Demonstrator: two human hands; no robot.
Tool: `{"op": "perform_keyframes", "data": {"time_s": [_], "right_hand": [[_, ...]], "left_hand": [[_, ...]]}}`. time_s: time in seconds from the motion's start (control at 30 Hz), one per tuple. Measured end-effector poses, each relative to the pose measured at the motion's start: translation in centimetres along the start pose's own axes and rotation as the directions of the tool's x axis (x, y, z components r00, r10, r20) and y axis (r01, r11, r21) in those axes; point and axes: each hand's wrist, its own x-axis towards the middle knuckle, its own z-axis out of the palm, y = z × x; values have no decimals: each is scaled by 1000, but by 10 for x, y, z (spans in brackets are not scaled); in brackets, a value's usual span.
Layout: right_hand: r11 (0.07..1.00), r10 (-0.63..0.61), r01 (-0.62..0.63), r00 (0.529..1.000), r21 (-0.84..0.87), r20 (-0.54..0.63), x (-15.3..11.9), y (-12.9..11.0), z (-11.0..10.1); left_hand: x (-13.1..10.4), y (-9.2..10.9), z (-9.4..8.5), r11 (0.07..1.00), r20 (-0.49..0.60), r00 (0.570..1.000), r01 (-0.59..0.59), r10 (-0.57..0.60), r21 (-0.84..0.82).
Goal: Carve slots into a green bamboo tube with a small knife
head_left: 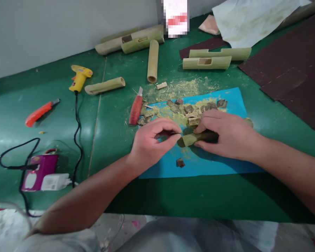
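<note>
My right hand [223, 134] is wrapped around a short bamboo tube [189, 139], its angled end pointing left and its far end [249, 121] showing beyond the knuckles. Just left of that end, my left hand [157, 141] pinches thumb and fingertips together on something thin and dark that I cannot make out. Both hands are over a blue sheet [199, 168]. Behind them lie bamboo shavings [183, 112] and several small dark brown squares [189, 109]. One more dark square [180, 162] lies in front of the hands.
A red-handled knife [136, 109] lies beside the sheet's left edge. Further left are an orange cutter [41, 112], a yellow glue gun [80, 77] with its cord and a purple power box [40, 171]. Cut bamboo tubes [152, 61] and dark brown sheets [291, 70] lie toward the back.
</note>
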Motion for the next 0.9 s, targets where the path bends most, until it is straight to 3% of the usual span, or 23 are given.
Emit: {"op": "perform_keyframes", "data": {"time_s": [0.17,0.3,0.4,0.67,0.9], "right_hand": [[1000,-13,13,1000,-10,-16,0,1,1],[1000,-23,22,1000,-6,-19,-1,3,2],[1000,-22,21,999,-5,-24,-2,3,2],[994,-79,70,992,-89,-100,-1,-4,1],[977,-173,139,959,-161,-223,-1,-18,3]], "left_hand": [[-1,2,1,995,-37,995,97,-97,-12],[-1,-1,3,964,-54,969,233,-241,-124],[-2,-3,4,944,-67,956,270,-287,-188],[-4,3,4,985,-103,980,166,-169,-40],[-7,1,4,993,-78,990,113,-116,-39]]}}
